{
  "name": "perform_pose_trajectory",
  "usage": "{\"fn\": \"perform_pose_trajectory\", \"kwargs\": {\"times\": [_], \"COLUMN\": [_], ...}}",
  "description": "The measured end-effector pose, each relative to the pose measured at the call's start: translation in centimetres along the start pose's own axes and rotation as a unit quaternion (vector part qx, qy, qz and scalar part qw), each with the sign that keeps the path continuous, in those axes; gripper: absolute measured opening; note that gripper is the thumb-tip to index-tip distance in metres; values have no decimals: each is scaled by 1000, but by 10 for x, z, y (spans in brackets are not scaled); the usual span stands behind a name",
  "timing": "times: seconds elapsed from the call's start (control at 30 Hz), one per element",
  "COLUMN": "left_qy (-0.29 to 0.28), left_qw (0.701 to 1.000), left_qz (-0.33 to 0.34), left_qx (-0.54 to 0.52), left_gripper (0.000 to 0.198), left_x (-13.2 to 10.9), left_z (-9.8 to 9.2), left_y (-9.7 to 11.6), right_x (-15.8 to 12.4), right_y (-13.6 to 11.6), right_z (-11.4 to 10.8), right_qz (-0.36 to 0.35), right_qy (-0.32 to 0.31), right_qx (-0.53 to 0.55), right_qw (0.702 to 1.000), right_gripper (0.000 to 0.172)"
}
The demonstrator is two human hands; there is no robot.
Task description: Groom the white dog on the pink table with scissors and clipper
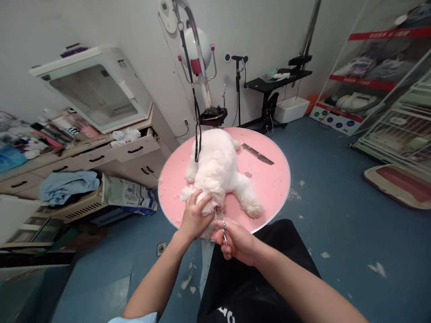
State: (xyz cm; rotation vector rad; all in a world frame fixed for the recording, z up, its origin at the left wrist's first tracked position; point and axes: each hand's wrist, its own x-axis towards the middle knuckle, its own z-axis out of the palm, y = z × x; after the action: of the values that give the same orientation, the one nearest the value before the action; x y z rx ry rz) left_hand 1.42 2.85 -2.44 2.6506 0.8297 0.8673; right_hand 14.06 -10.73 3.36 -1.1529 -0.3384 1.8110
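Lying on the round pink table (272,188), the white dog (215,157) has its head at the edge nearest the person. The left hand (197,214) grips the dog's head, thumb and fingers curled around the fur near the muzzle. The right hand (239,240) is closed on the scissors (224,229), their tips at the face fur; whether the blades are parted is too small to tell. A comb (257,154) lies on the table beyond the dog's outstretched leg, and a black strap (196,107) hangs down to the dog's body.
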Motion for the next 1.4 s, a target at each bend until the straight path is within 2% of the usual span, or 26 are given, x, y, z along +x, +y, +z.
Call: {"fn": "perform_pose_trajectory", "kwargs": {"times": [0.27, 0.5, 0.67, 0.83, 1.0, 1.17, 1.3, 1.4], "left_qy": [-17, -22, -26, -18, -21, -20, -25, -26], "left_qw": [1000, 997, 996, 997, 997, 997, 996, 995], "left_qz": [-17, -53, -67, -56, -55, -60, -67, -75], "left_qx": [-8, -51, -52, -57, -53, -51, -58, -64], "left_gripper": [46, 44, 46, 45, 43, 41, 41, 42], "left_x": [1, 3, 4, 4, 5, 7, 9, 11], "left_z": [-2, -3, -1, 1, 1, 0, -2, -2], "left_y": [0, -3, -3, -2, 0, 0, 0, 0], "right_x": [4, 8, 4, 0, 6, 12, 9, 4], "right_y": [9, 35, 43, 36, 27, 27, 36, 40], "right_z": [-5, -8, -8, -12, -10, -3, -3, -5], "right_qz": [-25, -82, -100, -49, -39, -62, -90, -80], "right_qy": [-25, -3, -5, -29, -38, -4, -4, -17], "right_qx": [9, -35, -53, 30, 80, 44, 14, 8], "right_qw": [999, 996, 994, 998, 995, 997, 996, 997], "right_gripper": [28, 45, 43, 40, 41, 38, 42, 42]}}
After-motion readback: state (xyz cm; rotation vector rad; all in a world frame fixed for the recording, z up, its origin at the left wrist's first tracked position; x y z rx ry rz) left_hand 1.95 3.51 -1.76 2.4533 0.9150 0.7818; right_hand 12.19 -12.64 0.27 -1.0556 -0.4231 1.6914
